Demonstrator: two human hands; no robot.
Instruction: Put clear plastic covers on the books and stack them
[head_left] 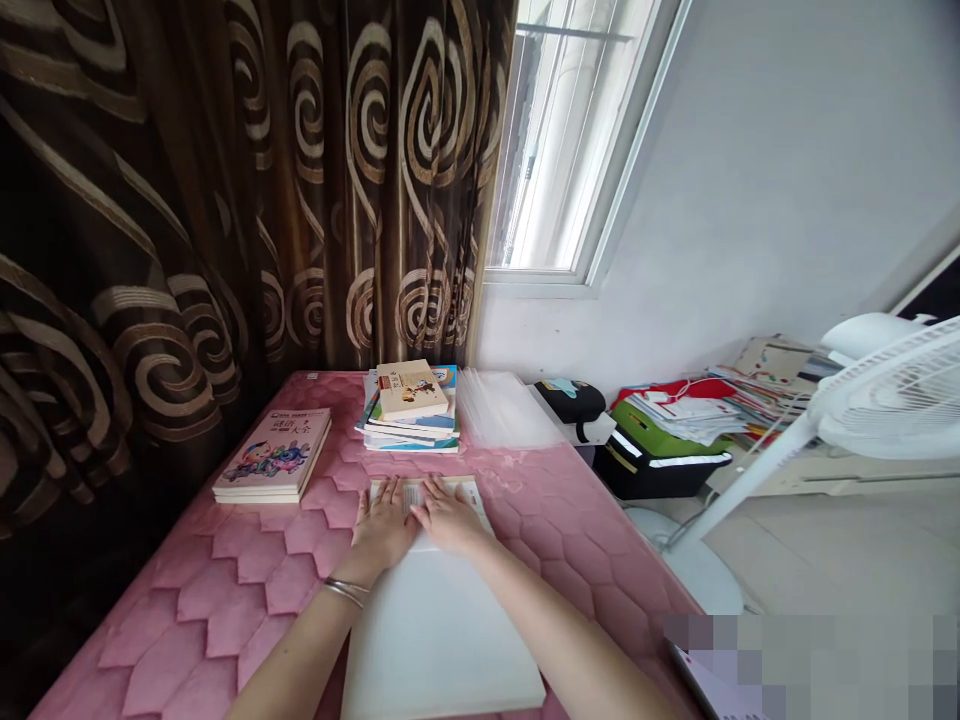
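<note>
In the head view, a thick, pale, rectangular book (446, 635) is seen lying flat on a pink, hexagon-quilted pad (251, 620). Its far end is pressed by the left hand (384, 532) and right hand (450, 518), both flat with fingers extended, nothing clasped. It is judged moderately heavy, with bendable pages and possibly a slick surface; it would best be held by both long edges.

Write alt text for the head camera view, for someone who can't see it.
Left hand and right hand lie flat, side by side, on the far end of a pale, book-like item on a pink quilted surface. Pink-covered books lie to the left; beyond the hands are a book pile and translucent sheets, with a white fan at right.
</note>
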